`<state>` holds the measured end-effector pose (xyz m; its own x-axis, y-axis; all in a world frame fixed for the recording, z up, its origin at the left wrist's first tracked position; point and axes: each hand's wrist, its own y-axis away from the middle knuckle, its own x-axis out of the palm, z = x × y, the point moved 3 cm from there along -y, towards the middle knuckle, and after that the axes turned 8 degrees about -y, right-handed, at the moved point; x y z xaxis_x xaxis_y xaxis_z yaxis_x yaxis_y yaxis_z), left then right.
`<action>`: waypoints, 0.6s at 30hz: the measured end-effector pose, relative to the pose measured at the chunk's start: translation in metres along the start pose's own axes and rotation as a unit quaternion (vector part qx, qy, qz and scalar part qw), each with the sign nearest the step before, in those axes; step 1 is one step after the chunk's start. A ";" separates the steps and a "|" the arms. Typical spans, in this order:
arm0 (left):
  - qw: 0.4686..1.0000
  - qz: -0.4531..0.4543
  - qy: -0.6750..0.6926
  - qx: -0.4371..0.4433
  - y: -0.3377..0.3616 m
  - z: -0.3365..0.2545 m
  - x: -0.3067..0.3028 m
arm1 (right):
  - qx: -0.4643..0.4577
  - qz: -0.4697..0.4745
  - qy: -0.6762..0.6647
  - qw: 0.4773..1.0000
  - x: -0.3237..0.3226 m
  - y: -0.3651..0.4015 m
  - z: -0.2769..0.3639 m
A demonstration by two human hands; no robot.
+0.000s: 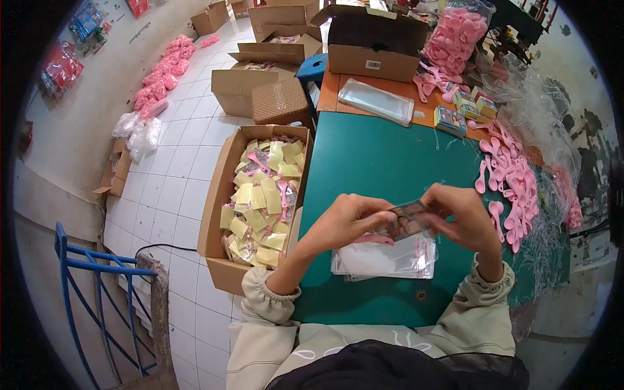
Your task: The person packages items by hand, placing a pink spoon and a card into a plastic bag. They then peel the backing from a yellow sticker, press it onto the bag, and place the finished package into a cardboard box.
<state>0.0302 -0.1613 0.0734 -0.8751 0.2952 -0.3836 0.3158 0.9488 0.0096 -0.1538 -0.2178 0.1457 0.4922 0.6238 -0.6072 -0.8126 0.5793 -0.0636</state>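
Both hands meet over a stack of clear plastic bags (390, 260) on the green table. Between them is a small clear packet with a printed card (409, 221) in it. My left hand (351, 220) pinches the packet's left end, and a pink piece (374, 238), like part of a spoon, shows just under its fingers. My right hand (460, 214) has its fingers closed at the packet's right end. Loose pink spoons (510, 182) lie in a heap to the right of my right hand.
Left of the green table (377, 156), a cardboard box (218, 227) holds many packed spoons with yellow cards. At the back are more clear bags (376, 101), small card stacks (450, 121), an open carton (372, 65) and a bag of pink spoons (455, 36). Crumpled plastic (546, 123) lines the right edge.
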 end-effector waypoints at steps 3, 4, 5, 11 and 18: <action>0.995 -0.050 0.046 0.075 0.000 -0.008 0.013 | -0.044 0.095 0.126 0.986 0.015 -0.003 -0.002; 0.997 -0.033 0.007 0.064 0.000 -0.007 0.014 | -0.020 0.099 0.141 0.985 0.020 -0.003 -0.003; 0.999 -0.025 -0.023 0.042 0.001 -0.009 0.014 | -0.037 0.097 0.130 0.986 0.024 -0.001 -0.006; 0.996 -0.057 -0.063 0.027 0.017 0.005 0.013 | 0.006 0.033 0.002 0.999 0.032 0.010 -0.035; 0.990 -0.041 0.131 -0.030 0.045 0.049 0.002 | 0.182 -0.051 -0.311 0.931 0.055 0.035 -0.082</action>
<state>0.0606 -0.1239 0.0275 -0.9645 0.2284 -0.1325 0.2243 0.9735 0.0453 -0.1807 -0.2067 0.0451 0.7385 0.6737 -0.0287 -0.6480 0.7208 0.2461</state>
